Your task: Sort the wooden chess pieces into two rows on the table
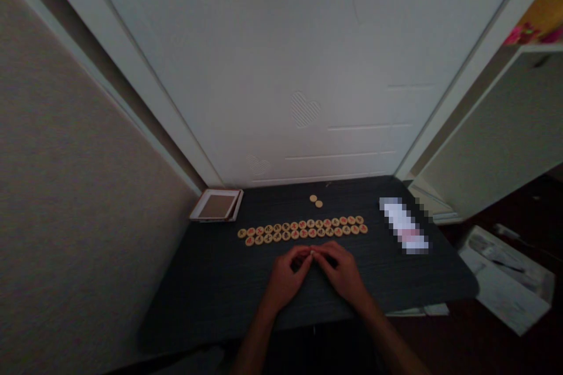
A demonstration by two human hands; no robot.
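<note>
My left hand [285,276] and my right hand [345,272] meet at their fingertips, just above the dark tabletop. Both are closed in a pinch. A tiny pale spot shows between the fingertips, but what it is I cannot make out. Just beyond the hands, Chinese chess pieces lie in two rows, the far row [302,224] and the near row [303,234]. They are round and wooden, with red or black characters facing up. Farther back sit two more round pieces [313,198], close together, with no characters that I can see.
A shallow open box [216,205] rests at the table's back left corner. On the right lies a blurred-out pale object [402,225]. The dark table [211,287] stands against a white panel with embossed hearts [305,109]. A white container [505,281] is below, to the right.
</note>
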